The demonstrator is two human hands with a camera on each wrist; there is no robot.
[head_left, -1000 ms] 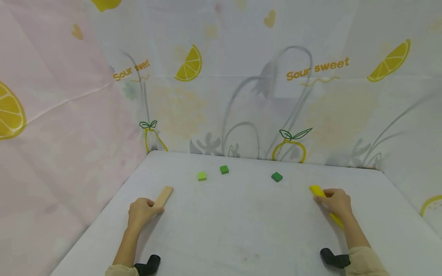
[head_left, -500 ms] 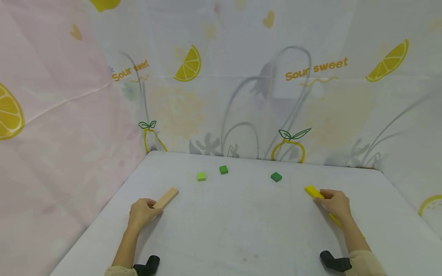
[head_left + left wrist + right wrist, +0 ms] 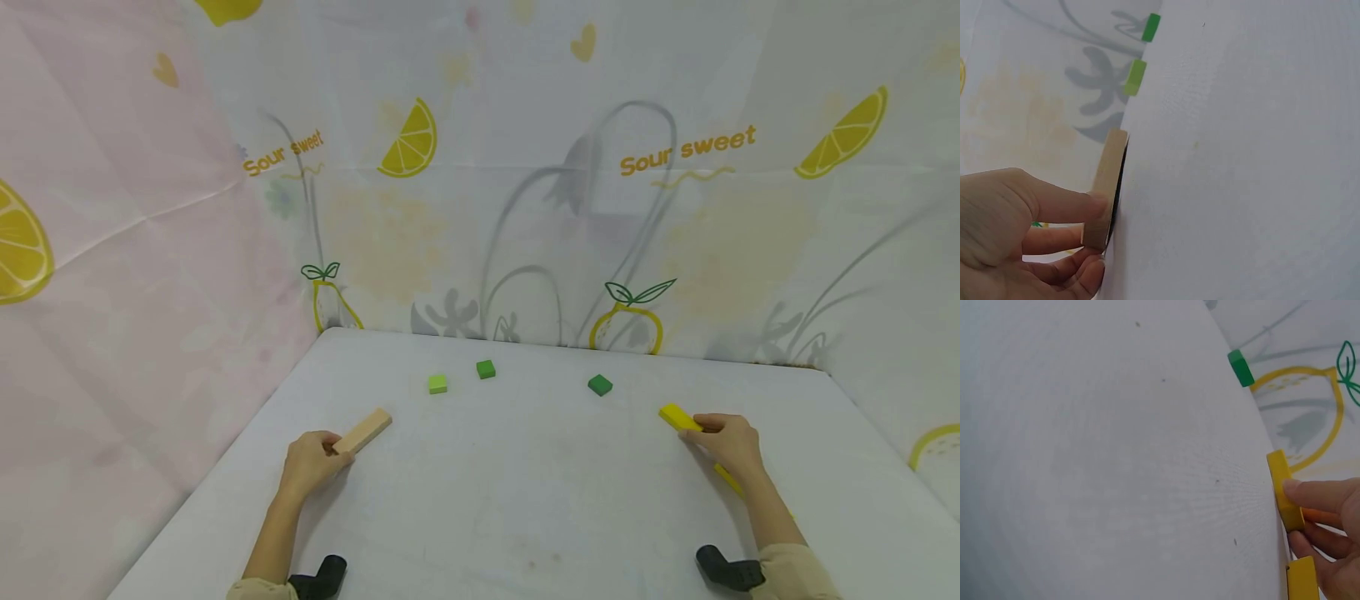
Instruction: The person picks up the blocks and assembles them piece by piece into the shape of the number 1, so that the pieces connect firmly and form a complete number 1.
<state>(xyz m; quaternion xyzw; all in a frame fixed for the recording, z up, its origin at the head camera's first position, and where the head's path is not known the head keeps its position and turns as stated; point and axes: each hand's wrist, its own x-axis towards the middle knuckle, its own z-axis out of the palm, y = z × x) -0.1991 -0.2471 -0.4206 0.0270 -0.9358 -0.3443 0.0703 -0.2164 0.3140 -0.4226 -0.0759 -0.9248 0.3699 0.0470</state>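
My left hand (image 3: pixel 309 462) pinches the near end of a plain wooden block (image 3: pixel 366 429), long and flat, whose free end points away and to the right. In the left wrist view the thumb lies on top of this wooden block (image 3: pixel 1110 164), with fingers at its near end and a dark shadow along its underside. On the right side, my right hand (image 3: pixel 735 443) pinches a yellow block (image 3: pixel 677 415) between thumb and fingers, its free end pointing away and leftward. A second yellow block (image 3: pixel 1302 580) lies nearer, partly hidden behind the right hand and forearm in the head view.
Toward the back of the white table (image 3: pixel 510 492) lie a light green block (image 3: pixel 437 384), a mid-green block (image 3: pixel 486 369) and, further right, a dark green block (image 3: pixel 600 385). A lemon-printed cloth (image 3: pixel 480 250) rises behind the table and along its left side.
The wooden block's far end has swung to the right in my left hand. The held yellow block's far end has swung to the left. The green blocks stay put.
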